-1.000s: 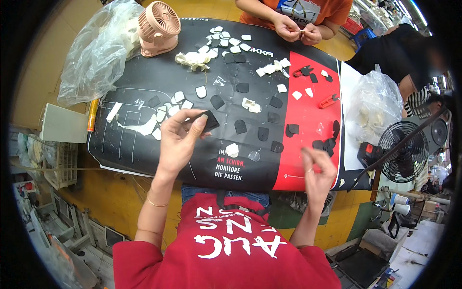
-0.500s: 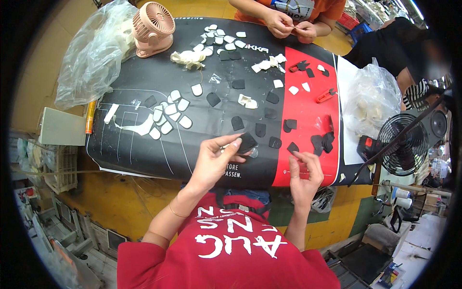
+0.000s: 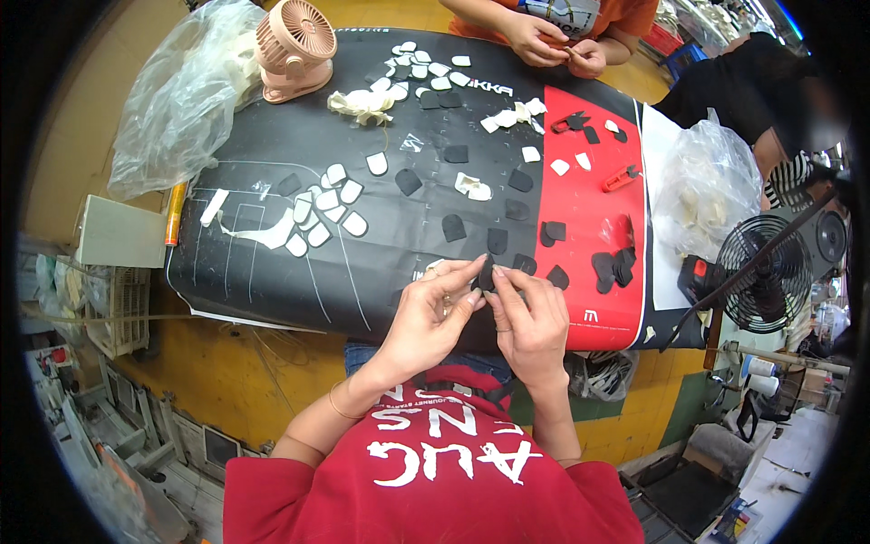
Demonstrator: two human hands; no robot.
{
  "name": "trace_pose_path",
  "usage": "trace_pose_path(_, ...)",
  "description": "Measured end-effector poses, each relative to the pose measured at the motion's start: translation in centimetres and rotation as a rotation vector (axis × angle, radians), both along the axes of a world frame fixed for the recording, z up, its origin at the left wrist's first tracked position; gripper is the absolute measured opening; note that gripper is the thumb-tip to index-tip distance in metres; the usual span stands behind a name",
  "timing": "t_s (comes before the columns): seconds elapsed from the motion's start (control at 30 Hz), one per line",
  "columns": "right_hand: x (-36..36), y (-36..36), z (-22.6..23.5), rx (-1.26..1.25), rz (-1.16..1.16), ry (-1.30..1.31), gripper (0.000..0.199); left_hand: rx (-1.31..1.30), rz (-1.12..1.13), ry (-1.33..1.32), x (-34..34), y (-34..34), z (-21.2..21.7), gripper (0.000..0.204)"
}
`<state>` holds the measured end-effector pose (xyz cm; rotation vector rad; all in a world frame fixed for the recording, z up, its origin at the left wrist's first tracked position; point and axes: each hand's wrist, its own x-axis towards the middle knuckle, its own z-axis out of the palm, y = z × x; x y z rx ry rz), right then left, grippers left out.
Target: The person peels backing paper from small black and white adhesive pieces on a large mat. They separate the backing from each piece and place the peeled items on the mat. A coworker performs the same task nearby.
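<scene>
Both hands meet over the near edge of the table's black covering. Between them they pinch a small black rounded patch [image 3: 487, 273], which stands nearly on edge. My left hand [image 3: 426, 317] has it between thumb and fingertips from the left. My right hand [image 3: 533, 325] grips its other side, thumb and index finger closed. Flat black patches of the same rounded shape lie just beyond, such as one black patch [image 3: 497, 240] and another [image 3: 557, 276]. White-faced patches [image 3: 318, 235] are piled farther left.
A pink fan [image 3: 294, 50] and a plastic bag [image 3: 186, 100] stand at the far left. Red thread snips [image 3: 622, 178] lie on the red strip [image 3: 594, 313]. Another clear bag [image 3: 711, 181] and a black fan [image 3: 766, 272] are at right. Across the table, a person's hands [image 3: 553, 50] work.
My right hand has moved left from beside the black patches on the red strip and now grips the patch in my left hand. The patch has turned from flat-facing to edge-on.
</scene>
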<state>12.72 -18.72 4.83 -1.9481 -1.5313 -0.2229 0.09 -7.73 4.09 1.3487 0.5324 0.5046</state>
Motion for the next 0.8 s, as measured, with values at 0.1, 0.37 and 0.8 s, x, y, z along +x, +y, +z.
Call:
trace_pose_path(0.1, 0.0, -0.1, -0.4, -0.020, 0.012, -0.005, 0.029, 0.144, 0.061, 0.057, 0.2, 0.0, 0.2, 0.036)
trace_pose_path(0.37, 0.5, -0.3, -1.2, 0.043, -0.010, 0.319, 0.018, 0.331, 0.093, 0.092, 0.6, -0.4, 0.4, 0.029)
trace_pose_path(0.8, 6.7, -1.8, -0.4, 0.195, -0.357, 0.516, 0.015, -0.051, 0.249, -0.083, -1.5, 3.4, -0.4, 0.026)
